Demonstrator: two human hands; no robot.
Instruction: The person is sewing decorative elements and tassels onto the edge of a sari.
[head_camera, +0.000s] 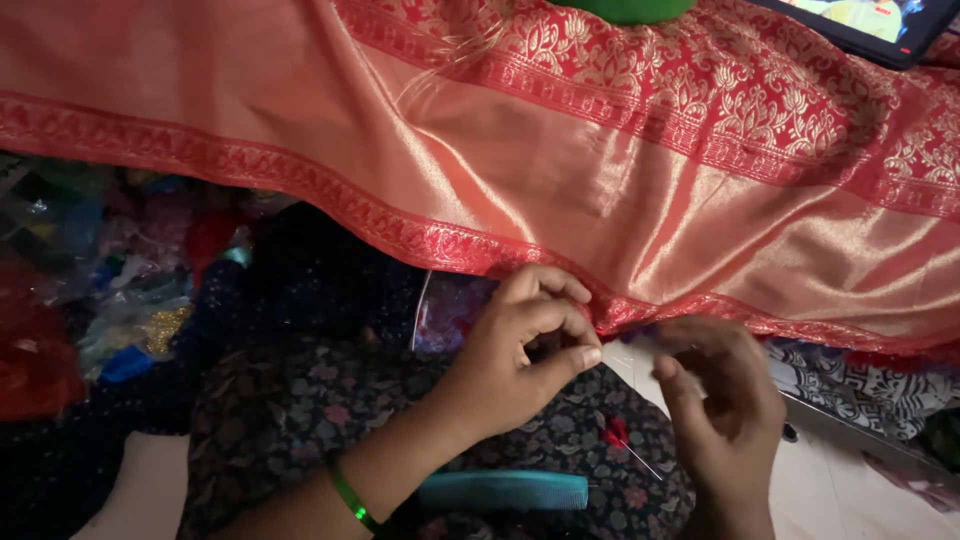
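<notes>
The left hand (520, 345) comes in from the near edge on a bent forearm with a thin green bangle (352, 497) at the wrist, its back turned up and its fingers curled in towards the thumb. The right hand (718, 400) rises from the near right, knuckles up, fingers bent over and a little blurred. Both meet at the near hem of a wide peach-orange silk cloth (560, 170) that drapes across the whole far side, its red woven border (430, 240) running along the edge from far left to near right.

Under the hands lies a dark flower-printed fabric (300, 410), and on it a teal comb (503, 491) sits just near the left wrist. A small red tuft on a thin needle or pin (622, 440) lies between the two hands (too slight to make out more). A heap of bright, glittery scraps (120, 290) is piled at the left, a black-and-white patterned cloth (870, 385) shows at the right, and the corner of a lit tablet screen (870, 25) peeks in at the far right.

The left hand is nearly closed, thumb and forefinger pinched on the red border. The right hand's fingers are drawn together at the same edge, though I cannot tell what, if anything, they grip.
</notes>
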